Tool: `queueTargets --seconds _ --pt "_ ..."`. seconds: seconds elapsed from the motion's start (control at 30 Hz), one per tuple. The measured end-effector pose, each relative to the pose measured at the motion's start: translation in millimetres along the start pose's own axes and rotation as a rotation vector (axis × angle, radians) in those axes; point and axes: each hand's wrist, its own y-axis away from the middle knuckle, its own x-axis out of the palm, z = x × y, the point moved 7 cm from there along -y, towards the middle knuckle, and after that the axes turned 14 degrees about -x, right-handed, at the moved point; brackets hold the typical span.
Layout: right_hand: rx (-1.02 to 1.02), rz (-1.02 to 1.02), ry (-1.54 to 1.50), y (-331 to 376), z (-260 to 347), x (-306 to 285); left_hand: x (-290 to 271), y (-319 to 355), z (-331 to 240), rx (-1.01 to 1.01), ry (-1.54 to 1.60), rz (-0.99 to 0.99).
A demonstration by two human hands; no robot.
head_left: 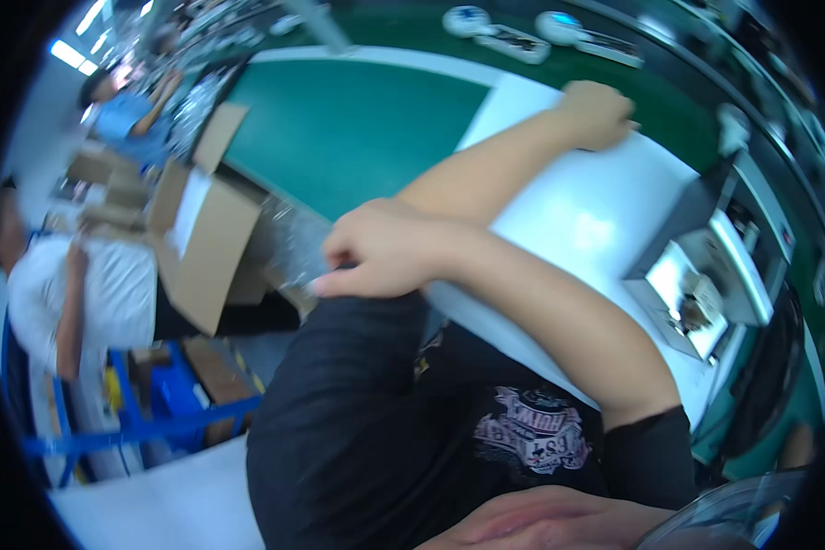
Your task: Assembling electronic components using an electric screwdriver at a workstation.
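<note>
My left hand (598, 115) is at the far end of my outstretched left forearm, over the far edge of a white work surface (605, 206). Its fingers are curled in, and their inner side is hidden. My right arm crosses in front of my body. With thumb and bent fingers, my right hand (390, 249) pinches the black sleeve (348, 325) of my left arm near the elbow. A small open box-like unit (697, 298) with a bright inside stands on the right part of the surface, apart from both hands.
A green work mat (357, 137) lies left of the white surface. An open cardboard box (206, 243) with clear plastic wrap (293, 243) stands at the left. Two people work there, one in white (87, 284), one in blue (128, 119). White devices (559, 29) sit along the far side.
</note>
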Motion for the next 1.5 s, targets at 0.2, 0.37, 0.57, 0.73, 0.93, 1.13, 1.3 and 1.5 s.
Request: queueTargets --seconds 0.2,0.37,0.57,0.73,0.93,1.13,1.3,1.5 --pt "0.163 0.201 0.054 -1 1 -5 -4 4 2 0.014 0.064 0.0" --pt "0.026 -0.012 0.021 3 5 -2 0 0 -1 -0.002 0.092 -0.007" --pt "0.148 0.235 -0.031 5 3 -1 1 0 -2 -0.031 0.094 0.017" --pt "0.086 0.081 0.021 3 -1 9 -1 3 -5 0.003 0.088 -0.014" --pt "0.172 0.219 -0.042 0 2 3 -1 4 1 -0.022 0.114 0.019" --pt "0.038 0.216 0.14 -12 -10 16 2 -1 -2 -0.002 0.177 -0.07" --pt "0.068 0.242 0.157 -17 -22 5 6 -16 -9 -0.067 0.323 -0.085" --pt "0.205 0.297 0.237 -2 -23 -24 17 -56 -27 -0.201 0.332 -0.147"
